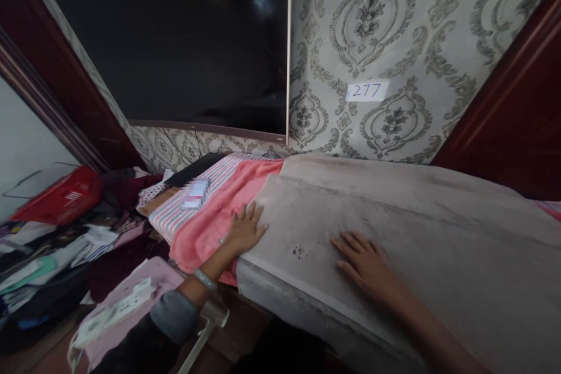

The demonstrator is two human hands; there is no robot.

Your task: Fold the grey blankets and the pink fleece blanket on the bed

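A grey cloth (302,198) is spread over a long surface below the wall, with faint creases and a small dark-marked patch near its front. My right hand (366,263) lies flat on this cloth, fingers spread and holding nothing. At the cloth's left end, my left hand (248,228) rests with fingers apart, over the border between the grey cloth and a pink cloth (199,239). A striped cloth (169,216) shows beyond the pink one, and a small blurred item (196,194) sits on it.
A large black screen (175,41) hangs above on the patterned wall. Heaped clothes (105,245) and a red basket (61,196) are at left. Nearer me, a white power strip (116,312) lies on a pink surface. A paper marked 277 (367,91) is on the wall.
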